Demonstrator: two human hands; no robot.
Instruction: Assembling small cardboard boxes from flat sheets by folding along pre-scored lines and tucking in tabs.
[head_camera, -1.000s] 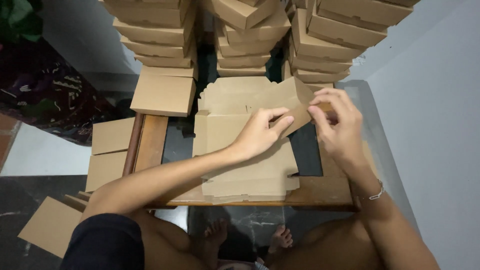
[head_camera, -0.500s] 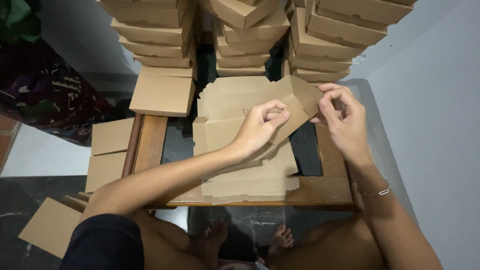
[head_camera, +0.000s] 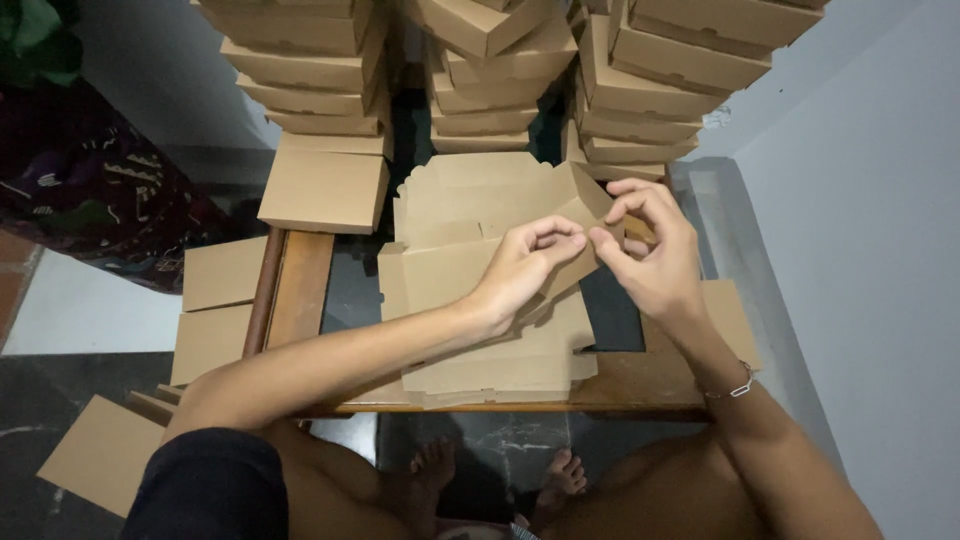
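Observation:
A flat brown cardboard box blank (head_camera: 470, 205) lies half folded on top of a pile of flat blanks (head_camera: 500, 360) on a low wooden table (head_camera: 300, 290). My left hand (head_camera: 525, 265) pinches the right side flap of the blank from the left. My right hand (head_camera: 650, 250) pinches the same flap from the right, fingertips almost touching those of the left. The flap is raised and bent up off the pile.
Three tall stacks of folded cardboard boxes (head_camera: 320, 70) stand behind the table, and one closed box (head_camera: 325, 190) rests at the foot of the left stack. Loose flat blanks (head_camera: 220, 300) lie on the floor to the left. A grey wall rises on the right. My bare feet (head_camera: 500, 475) show under the table.
Both hands have drawn together on the flap. The right hand has shifted left and down, and the flap is bent further up than a second ago.

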